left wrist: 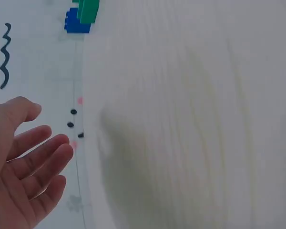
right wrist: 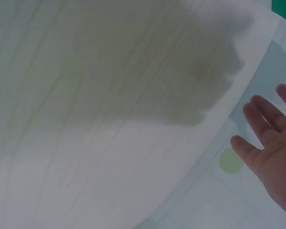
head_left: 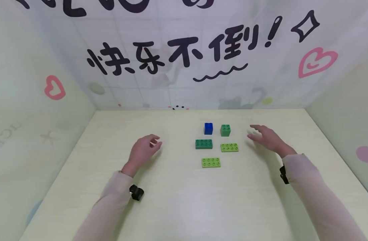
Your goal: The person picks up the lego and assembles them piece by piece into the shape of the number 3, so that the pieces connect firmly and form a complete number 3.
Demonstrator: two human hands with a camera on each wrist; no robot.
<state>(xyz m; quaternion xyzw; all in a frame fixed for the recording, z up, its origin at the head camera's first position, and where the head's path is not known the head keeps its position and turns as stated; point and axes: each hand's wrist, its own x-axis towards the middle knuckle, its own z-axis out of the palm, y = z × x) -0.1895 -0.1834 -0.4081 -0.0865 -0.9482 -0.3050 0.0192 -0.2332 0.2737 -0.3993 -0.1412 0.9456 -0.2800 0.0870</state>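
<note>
Several toy building bricks lie apart on the pale table (head_left: 178,194). At the back are a small blue brick (head_left: 208,129) and a small green brick (head_left: 225,130). Nearer lies a dark green brick (head_left: 203,144) with two rows of studs. Two flat lime-green bricks sit to its right and in front, the right one (head_left: 229,147) and the front one (head_left: 211,162). My left hand (head_left: 144,149) hovers left of the bricks, fingers loosely curved, holding nothing. To their right, my right hand (head_left: 266,137) is held above the table with fingers extended; its palm (right wrist: 281,162) is bare.
A white printed sheet (head_left: 160,90) with black lettering stands behind the table's back edge. Pale side walls rise on the left (head_left: 27,110) and right (head_left: 349,110). A black device (head_left: 137,192) is strapped at the left wrist, another (head_left: 284,175) at the right.
</note>
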